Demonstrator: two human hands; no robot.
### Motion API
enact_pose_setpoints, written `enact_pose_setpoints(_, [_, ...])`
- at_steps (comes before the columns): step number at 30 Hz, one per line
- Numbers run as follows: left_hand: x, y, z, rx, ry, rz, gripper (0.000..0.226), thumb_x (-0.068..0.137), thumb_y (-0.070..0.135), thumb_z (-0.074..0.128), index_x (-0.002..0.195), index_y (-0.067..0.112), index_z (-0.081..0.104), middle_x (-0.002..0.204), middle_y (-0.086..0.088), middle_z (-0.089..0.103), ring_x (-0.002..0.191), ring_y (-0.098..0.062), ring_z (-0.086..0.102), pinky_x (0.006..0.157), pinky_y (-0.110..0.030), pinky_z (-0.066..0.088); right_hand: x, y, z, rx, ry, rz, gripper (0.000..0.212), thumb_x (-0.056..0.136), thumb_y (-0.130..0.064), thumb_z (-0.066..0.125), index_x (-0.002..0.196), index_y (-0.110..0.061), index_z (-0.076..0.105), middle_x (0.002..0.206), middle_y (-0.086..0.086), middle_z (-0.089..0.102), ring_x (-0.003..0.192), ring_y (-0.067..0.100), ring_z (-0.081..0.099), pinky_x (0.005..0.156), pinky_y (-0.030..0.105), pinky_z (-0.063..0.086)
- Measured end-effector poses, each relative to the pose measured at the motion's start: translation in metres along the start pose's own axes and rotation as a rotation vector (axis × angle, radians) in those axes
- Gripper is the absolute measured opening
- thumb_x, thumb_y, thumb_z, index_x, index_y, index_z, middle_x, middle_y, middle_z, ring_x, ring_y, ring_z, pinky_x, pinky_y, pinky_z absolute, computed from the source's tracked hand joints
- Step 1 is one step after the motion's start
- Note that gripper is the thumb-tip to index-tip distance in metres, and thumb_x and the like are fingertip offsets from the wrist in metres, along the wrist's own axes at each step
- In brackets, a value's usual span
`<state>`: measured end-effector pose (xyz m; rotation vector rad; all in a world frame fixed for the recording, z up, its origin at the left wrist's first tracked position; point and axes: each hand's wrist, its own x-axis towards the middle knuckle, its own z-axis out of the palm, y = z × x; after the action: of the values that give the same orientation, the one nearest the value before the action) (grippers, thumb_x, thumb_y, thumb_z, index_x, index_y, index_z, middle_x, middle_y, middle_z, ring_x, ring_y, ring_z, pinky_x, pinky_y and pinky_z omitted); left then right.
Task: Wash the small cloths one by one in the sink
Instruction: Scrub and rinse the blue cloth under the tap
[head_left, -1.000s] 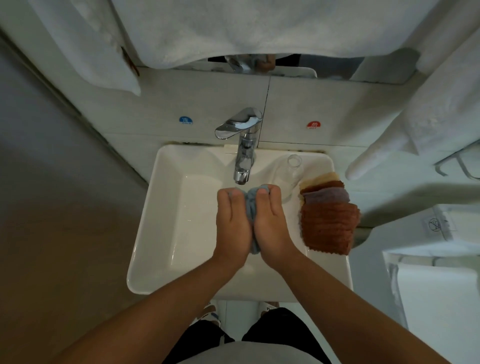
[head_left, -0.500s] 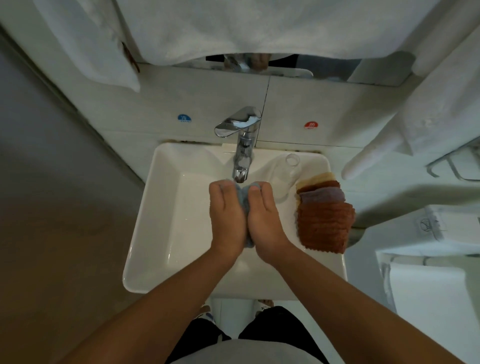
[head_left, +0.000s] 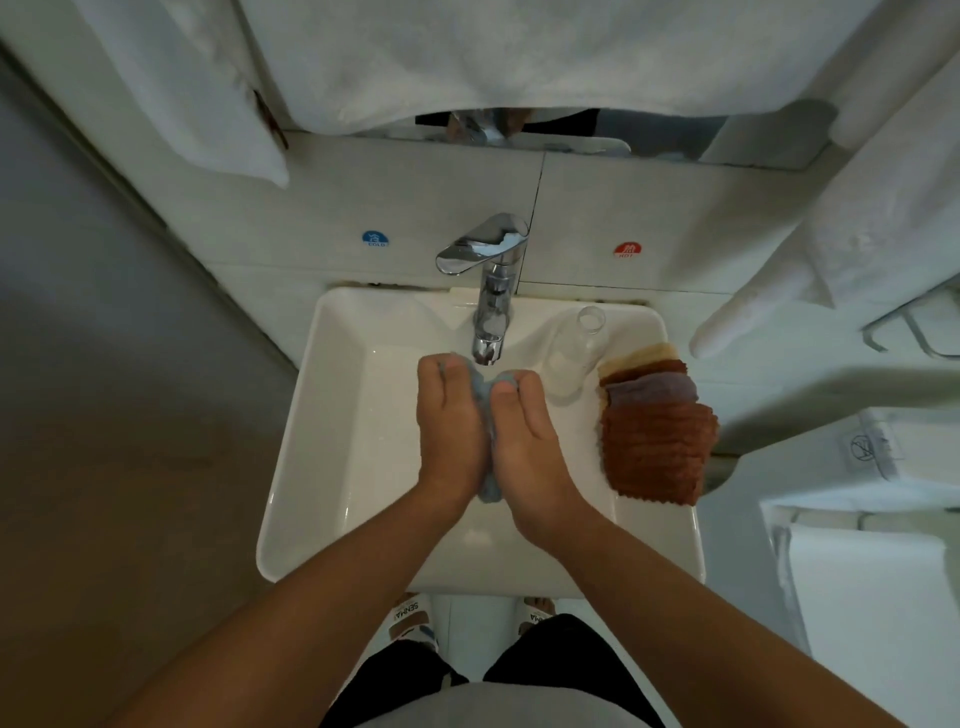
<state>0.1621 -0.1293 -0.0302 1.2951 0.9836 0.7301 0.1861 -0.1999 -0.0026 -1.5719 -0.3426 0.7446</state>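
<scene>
Two hands meet over the sink (head_left: 332, 426), just under the faucet (head_left: 491, 312), with the blue cloth (head_left: 485, 467) squeezed between your palms. Your left hand (head_left: 449, 421) lies along one side of it, fingers nearly straight and curling at the tips; your right hand (head_left: 524, 436) mirrors it, fingertips pinching the top fold. Expect the cloth to be soft, limp and probably heavier when wet, so grip bunched folds rather than an edge. Both forearms angle inward, wrists close together. At right, the stack of cloths (head_left: 657, 447) sits on the sink's rim, beside a clear glass (head_left: 574, 348).
</scene>
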Motion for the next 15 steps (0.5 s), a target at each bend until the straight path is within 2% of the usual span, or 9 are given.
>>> enact_pose_setpoints(2, [-0.013,-0.005,0.001,0.022,-0.055,0.020,0.021,0.105,0.035,0.040,0.090,0.023,0.050,0.072,0.019,0.056,0.067,-0.002,0.053,0.064,-0.023,0.049,0.008,-0.001,-0.005,0.051,0.058,0.023,0.020,0.110,-0.027,0.034,0.100,-0.017,0.048,0.089,0.001,0.056,0.077,0.001,0.060,0.068,0.016,0.053])
enact_pose_setpoints(4, [-0.022,-0.009,0.002,0.038,-0.108,-0.001,0.021,0.102,0.039,0.042,0.088,0.026,0.050,0.072,0.017,0.057,0.067,-0.003,0.054,0.063,-0.025,0.050,0.014,0.000,-0.008,0.102,0.099,0.063,0.020,0.110,-0.026,0.035,0.100,-0.014,0.047,0.091,0.007,0.052,0.082,0.009,0.059,0.074,0.022,0.056])
enact_pose_setpoints(6, [-0.015,-0.007,-0.001,0.032,-0.132,-0.030,0.020,0.103,0.035,0.044,0.087,0.026,0.050,0.073,0.016,0.056,0.069,-0.004,0.054,0.067,-0.029,0.050,0.013,0.005,-0.004,0.116,0.099,0.098,0.020,0.110,-0.028,0.035,0.102,-0.015,0.048,0.094,0.008,0.055,0.090,0.014,0.061,0.082,0.028,0.057])
enact_pose_setpoints(9, [-0.001,0.003,-0.005,0.005,-0.109,-0.060,0.019,0.105,0.025,0.046,0.088,0.022,0.052,0.071,0.018,0.055,0.070,-0.003,0.054,0.071,-0.029,0.048,0.013,0.006,-0.003,0.135,0.081,0.139,0.021,0.110,-0.031,0.035,0.105,-0.019,0.051,0.097,0.004,0.060,0.095,0.013,0.064,0.082,0.028,0.057])
enact_pose_setpoints(12, [0.000,0.011,-0.010,-0.088,-0.065,-0.155,0.019,0.107,0.027,0.047,0.095,0.016,0.058,0.074,0.013,0.061,0.073,-0.004,0.059,0.073,-0.028,0.051,0.020,-0.003,-0.019,0.252,0.044,0.192,0.009,0.102,-0.017,0.050,0.110,-0.016,0.055,0.100,0.008,0.062,0.098,0.022,0.064,0.092,0.044,0.056])
enact_pose_setpoints(14, [0.000,0.015,-0.022,-0.230,-0.139,-0.265,0.019,0.106,0.028,0.053,0.108,0.011,0.062,0.087,0.000,0.068,0.083,-0.013,0.068,0.074,-0.032,0.057,0.020,-0.006,-0.036,0.353,0.001,0.173,0.034,0.083,-0.001,0.061,0.115,-0.010,0.055,0.102,0.012,0.062,0.099,0.027,0.063,0.090,0.045,0.056])
enact_pose_setpoints(15, [0.000,0.017,-0.031,-0.305,-0.210,-0.296,0.021,0.103,0.024,0.057,0.116,0.008,0.062,0.095,-0.006,0.070,0.089,-0.018,0.072,0.075,-0.034,0.059,0.019,-0.007,-0.045,0.338,-0.018,0.139,0.042,0.080,0.005,0.064,0.119,-0.009,0.055,0.107,0.015,0.065,0.102,0.030,0.065,0.091,0.044,0.057])
